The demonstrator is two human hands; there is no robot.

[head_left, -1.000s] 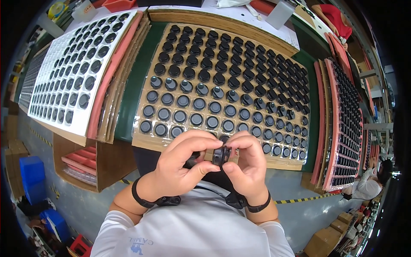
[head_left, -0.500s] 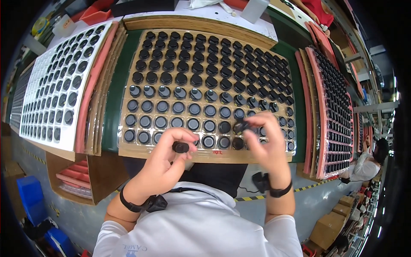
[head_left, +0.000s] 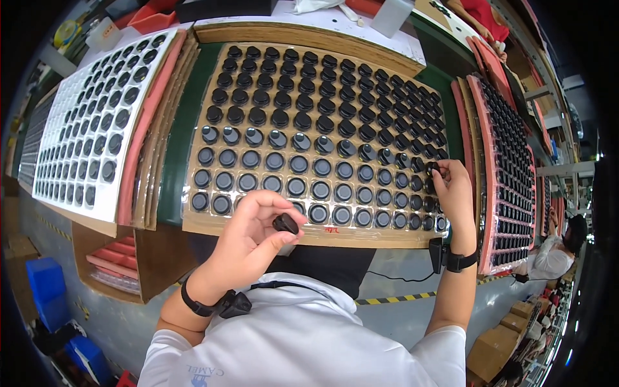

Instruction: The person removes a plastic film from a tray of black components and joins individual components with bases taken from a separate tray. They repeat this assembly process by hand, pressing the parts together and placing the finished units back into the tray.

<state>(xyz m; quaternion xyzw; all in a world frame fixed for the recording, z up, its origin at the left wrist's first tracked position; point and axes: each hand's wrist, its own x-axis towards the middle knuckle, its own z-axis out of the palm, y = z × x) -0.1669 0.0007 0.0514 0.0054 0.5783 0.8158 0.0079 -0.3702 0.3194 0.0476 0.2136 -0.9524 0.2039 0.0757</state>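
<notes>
A clear plastic tray on brown cardboard (head_left: 309, 238) lies before me, filled with rows of small black round parts (head_left: 298, 164). Those in the near rows show flat matte tops; one row (head_left: 277, 139) further back has glossy slanted faces, and the parts behind stand taller. Over the tray's near edge, my left hand (head_left: 255, 232) grips one black round part (head_left: 285, 224), tilted between thumb and fingers. At the tray's right end, my right hand (head_left: 454, 187) pinches another black part (head_left: 433, 169) with thumb and fingertips. Whether that one touches its pocket, I cannot tell.
A white tray (head_left: 48, 184) with black parts leans at the left, beside pink foam and cardboard sheets (head_left: 151, 138). At the right stands a pink-edged stack with black parts (head_left: 506, 168). A wooden ledge (head_left: 309, 40) bounds the far side. A person (head_left: 551, 255) sits far right.
My right hand has moved right, from the tray's near middle to its right end, and pinches a black part there. My left hand stays near the front edge, its part turned slightly.
</notes>
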